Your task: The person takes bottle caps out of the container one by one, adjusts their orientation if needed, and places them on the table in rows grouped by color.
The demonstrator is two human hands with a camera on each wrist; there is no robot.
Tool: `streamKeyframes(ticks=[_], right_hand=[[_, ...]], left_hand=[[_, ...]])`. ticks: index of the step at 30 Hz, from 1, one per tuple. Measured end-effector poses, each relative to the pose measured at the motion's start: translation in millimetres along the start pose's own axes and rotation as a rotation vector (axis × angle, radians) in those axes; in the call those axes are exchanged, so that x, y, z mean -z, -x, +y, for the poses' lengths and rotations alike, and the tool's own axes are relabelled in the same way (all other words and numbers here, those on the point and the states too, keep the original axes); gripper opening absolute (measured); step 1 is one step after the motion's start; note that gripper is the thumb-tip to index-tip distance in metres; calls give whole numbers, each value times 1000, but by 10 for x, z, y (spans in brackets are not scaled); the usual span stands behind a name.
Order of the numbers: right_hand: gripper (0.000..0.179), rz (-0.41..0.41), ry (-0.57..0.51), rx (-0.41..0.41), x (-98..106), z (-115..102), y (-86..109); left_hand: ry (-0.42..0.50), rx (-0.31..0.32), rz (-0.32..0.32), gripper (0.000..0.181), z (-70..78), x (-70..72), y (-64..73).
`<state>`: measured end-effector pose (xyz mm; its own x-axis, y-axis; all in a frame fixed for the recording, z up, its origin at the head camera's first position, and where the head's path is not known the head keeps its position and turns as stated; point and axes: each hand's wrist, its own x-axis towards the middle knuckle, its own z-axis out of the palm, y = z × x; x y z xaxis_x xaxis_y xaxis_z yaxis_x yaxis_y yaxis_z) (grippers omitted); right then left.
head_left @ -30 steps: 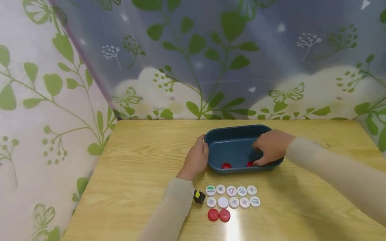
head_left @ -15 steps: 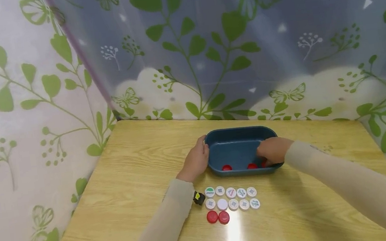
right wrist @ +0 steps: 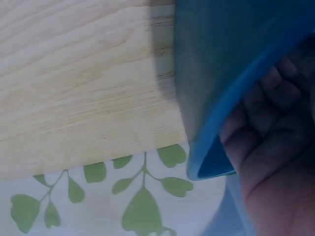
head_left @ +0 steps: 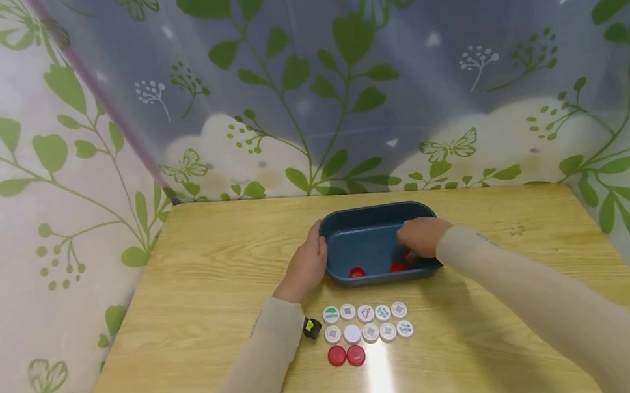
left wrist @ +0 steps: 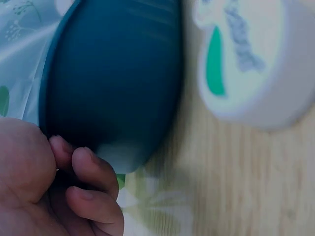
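My left hand (head_left: 306, 266) grips the left end of a dark blue oval tub (head_left: 384, 277), its fingers curled at the rim in the left wrist view. My right hand (head_left: 423, 237) reaches down into the tub's right end. A red bottle cap (head_left: 408, 255) shows at its fingertips, partly hidden by the hand. Two more red caps, a left one (head_left: 356, 272) and a middle one (head_left: 397, 266), lie inside along the near wall. In the right wrist view the right fingers (right wrist: 246, 123) disappear behind the tub's wall (right wrist: 211, 73).
On the wooden table (head_left: 229, 266), in front of the tub, white bottle caps (head_left: 370, 332) form two rows, with two red caps (head_left: 346, 355) below them. A small black object (head_left: 311, 328) sits by the left wrist. A leaf-patterned curtain (head_left: 279, 96) hangs behind the table.
My right hand moved right inside the tub, uncovering the middle red cap, then shifted slightly back with another red cap at its fingers. The left hand keeps its hold; the head view swung slightly right.
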<state>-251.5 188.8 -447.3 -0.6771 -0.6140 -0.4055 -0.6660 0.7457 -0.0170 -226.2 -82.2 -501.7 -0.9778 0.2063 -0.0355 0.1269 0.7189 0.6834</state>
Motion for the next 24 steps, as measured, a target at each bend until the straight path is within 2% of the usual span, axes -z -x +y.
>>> streamKeyframes(ticks=[11,19,24], right_hand=[[26,28,14,-7,6,-25,-59],[29,25,-11,-23,32,-10,-69],[28,55,-21,-13,16,-18,-62]], left_hand=[[-126,-30,38,51,53,5,45],[-121,-38,37,52,57,7,33],[-122,-36,36,52,40,5,43]])
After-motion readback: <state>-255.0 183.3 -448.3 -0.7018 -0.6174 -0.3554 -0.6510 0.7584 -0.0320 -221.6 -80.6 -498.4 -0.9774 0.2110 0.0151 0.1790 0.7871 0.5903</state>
